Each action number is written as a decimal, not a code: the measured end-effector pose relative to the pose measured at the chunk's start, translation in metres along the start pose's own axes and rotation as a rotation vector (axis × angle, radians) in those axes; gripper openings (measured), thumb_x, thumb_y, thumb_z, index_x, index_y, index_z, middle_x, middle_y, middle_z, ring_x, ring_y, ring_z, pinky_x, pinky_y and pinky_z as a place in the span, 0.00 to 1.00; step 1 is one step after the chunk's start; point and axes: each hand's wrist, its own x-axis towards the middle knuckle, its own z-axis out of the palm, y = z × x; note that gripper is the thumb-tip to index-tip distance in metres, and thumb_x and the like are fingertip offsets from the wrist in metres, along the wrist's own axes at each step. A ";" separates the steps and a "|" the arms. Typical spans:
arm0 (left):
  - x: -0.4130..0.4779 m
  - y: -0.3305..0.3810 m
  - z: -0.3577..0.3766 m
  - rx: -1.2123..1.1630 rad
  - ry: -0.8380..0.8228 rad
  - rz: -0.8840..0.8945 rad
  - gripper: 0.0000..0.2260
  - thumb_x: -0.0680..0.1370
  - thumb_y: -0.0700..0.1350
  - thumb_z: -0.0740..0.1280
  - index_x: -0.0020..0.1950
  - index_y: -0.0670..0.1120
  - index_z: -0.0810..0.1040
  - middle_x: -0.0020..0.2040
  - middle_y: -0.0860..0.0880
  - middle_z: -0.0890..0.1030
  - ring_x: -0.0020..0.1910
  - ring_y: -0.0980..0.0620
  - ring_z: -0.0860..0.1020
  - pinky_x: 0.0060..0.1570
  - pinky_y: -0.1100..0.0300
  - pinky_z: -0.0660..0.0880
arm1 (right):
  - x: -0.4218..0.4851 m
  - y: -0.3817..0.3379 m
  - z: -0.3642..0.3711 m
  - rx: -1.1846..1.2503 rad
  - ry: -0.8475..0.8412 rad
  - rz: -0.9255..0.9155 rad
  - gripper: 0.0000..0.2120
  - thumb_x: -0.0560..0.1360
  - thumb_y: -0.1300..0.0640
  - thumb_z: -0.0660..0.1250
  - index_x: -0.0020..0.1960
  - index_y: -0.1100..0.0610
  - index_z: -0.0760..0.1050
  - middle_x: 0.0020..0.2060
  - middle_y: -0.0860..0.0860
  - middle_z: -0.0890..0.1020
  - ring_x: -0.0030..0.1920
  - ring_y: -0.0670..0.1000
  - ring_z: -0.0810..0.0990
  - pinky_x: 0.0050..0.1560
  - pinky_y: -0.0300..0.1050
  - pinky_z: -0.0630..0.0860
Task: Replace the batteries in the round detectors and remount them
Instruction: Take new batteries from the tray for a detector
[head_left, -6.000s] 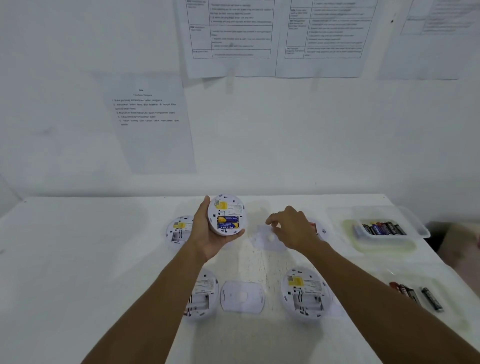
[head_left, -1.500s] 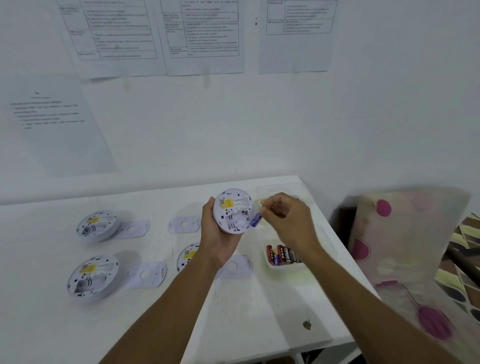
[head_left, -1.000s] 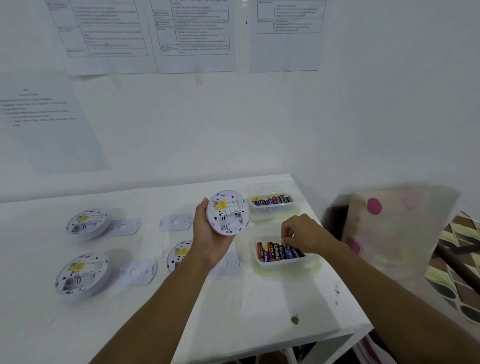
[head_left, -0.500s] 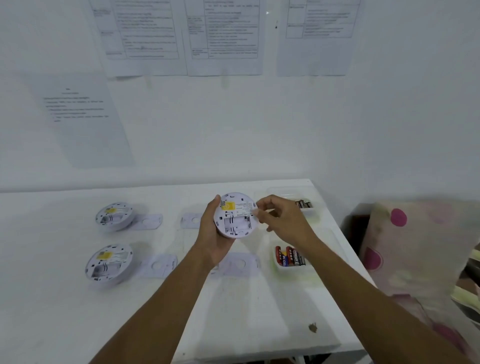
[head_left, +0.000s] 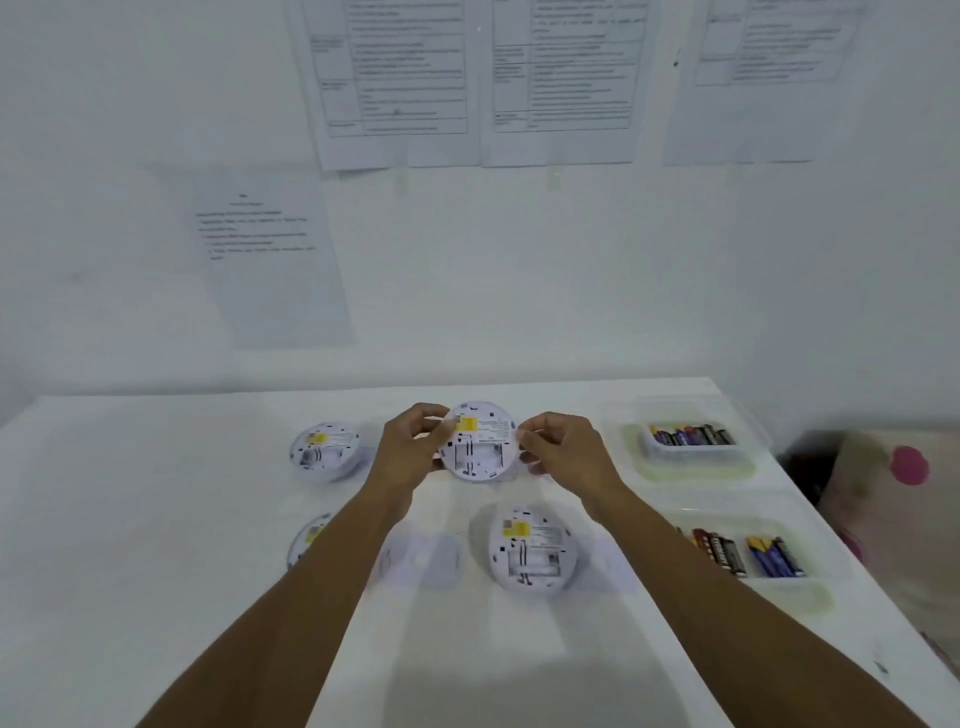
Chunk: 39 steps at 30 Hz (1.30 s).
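I hold a round white detector (head_left: 480, 447) back side up over the table, its battery bay empty and a yellow label near its top. My left hand (head_left: 408, 447) grips its left edge and my right hand (head_left: 563, 449) grips its right edge. Three more detectors lie back side up: one at the far left (head_left: 324, 451), one near the middle front (head_left: 532, 548), and one (head_left: 309, 538) partly hidden by my left forearm. A flat white mounting plate (head_left: 423, 561) lies between the front two.
Two clear trays of batteries stand at the right: a far tray (head_left: 688, 454) and a near tray (head_left: 753, 577). The white table (head_left: 130, 545) ends at the right beside a spotted cushion (head_left: 904, 499). Printed sheets hang on the wall behind.
My right hand dropped a battery into the near tray, then came back to the detector and now grips its right edge. The view swung left, back over the middle of the table.
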 end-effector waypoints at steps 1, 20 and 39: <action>0.007 -0.001 -0.008 0.020 0.013 -0.006 0.04 0.79 0.42 0.70 0.51 0.43 0.79 0.48 0.42 0.83 0.44 0.46 0.81 0.38 0.55 0.80 | 0.006 0.003 0.006 -0.153 0.009 -0.062 0.04 0.74 0.57 0.71 0.47 0.57 0.81 0.39 0.49 0.85 0.38 0.48 0.82 0.44 0.41 0.79; 0.064 -0.039 -0.046 0.371 0.131 -0.081 0.04 0.79 0.41 0.68 0.46 0.49 0.80 0.47 0.43 0.83 0.46 0.41 0.82 0.46 0.41 0.82 | 0.045 0.029 0.049 -1.263 -0.195 -0.341 0.11 0.75 0.51 0.67 0.56 0.48 0.81 0.49 0.50 0.80 0.59 0.52 0.69 0.55 0.52 0.57; 0.061 -0.035 -0.028 0.771 0.148 0.235 0.14 0.78 0.44 0.68 0.63 0.43 0.77 0.59 0.45 0.78 0.60 0.47 0.74 0.55 0.62 0.66 | 0.042 0.029 0.025 -1.027 -0.138 -0.380 0.11 0.78 0.52 0.64 0.58 0.48 0.80 0.56 0.44 0.81 0.62 0.49 0.69 0.56 0.49 0.60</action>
